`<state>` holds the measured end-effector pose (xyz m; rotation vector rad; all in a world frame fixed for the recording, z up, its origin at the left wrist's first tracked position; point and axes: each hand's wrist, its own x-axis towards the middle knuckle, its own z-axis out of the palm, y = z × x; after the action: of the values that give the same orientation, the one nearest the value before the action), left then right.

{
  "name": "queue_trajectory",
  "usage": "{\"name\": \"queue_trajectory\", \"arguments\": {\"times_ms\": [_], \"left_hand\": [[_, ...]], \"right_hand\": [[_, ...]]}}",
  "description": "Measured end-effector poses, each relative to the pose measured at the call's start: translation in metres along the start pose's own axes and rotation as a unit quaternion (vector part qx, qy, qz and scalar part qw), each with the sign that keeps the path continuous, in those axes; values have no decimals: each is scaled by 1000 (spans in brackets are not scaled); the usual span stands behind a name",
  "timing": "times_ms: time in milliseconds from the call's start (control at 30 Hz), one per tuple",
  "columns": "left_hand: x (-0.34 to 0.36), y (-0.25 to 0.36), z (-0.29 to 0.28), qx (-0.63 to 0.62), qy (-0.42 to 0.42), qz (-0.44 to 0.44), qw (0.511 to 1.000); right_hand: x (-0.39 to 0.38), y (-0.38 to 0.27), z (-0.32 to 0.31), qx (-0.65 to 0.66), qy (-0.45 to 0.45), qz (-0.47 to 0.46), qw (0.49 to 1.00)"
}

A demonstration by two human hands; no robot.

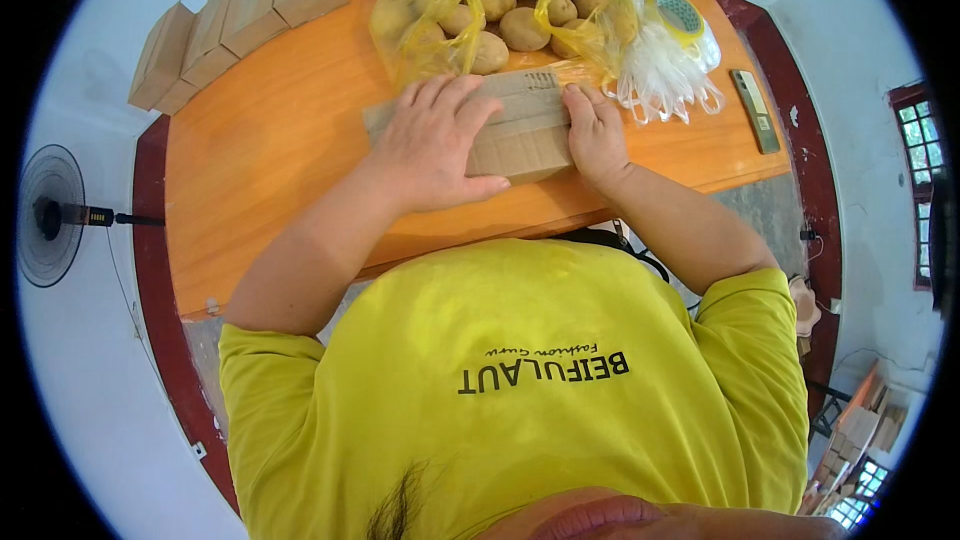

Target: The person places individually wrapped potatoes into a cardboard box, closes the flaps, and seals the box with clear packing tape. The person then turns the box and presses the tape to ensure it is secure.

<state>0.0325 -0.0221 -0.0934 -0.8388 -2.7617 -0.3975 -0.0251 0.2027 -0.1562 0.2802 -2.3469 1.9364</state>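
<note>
A closed brown cardboard box (520, 135) lies on the orange table in front of me, with a strip of tape along its top. My left hand (430, 145) rests flat on the left part of the box, thumb and fingers spread. At the box's right end, my right hand (600, 140) grips the edge with its fingers bent; part of that grip is hidden. Just beyond the box stands an open yellow plastic bag (400, 15) full of potatoes (522, 30).
Several cardboard boxes (250, 20) line the table's far left edge. White plastic bags (660, 75) lie at the right, with a yellow-rimmed tape roll (676, 15) on them. Near the right edge is a flat oblong object (755, 112). A fan (55, 215) stands at the left.
</note>
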Motion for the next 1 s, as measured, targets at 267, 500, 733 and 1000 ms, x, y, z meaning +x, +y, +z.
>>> {"name": "queue_trajectory", "arguments": {"times_ms": [267,500,733,1000], "left_hand": [[1,0,-4,-12,-8,6,1000],[2,2,-3,1,-10,-32,999],[2,2,-4,10,-26,-29,999],[1,2,-6,12,-35,-38,999]], "right_hand": [[1,5,-1,-34,11,-23,999],[-3,1,-1,32,23,5,999],[-5,3,-1,166,13,125,978],[-3,-1,-2,110,-15,138,984]]}}
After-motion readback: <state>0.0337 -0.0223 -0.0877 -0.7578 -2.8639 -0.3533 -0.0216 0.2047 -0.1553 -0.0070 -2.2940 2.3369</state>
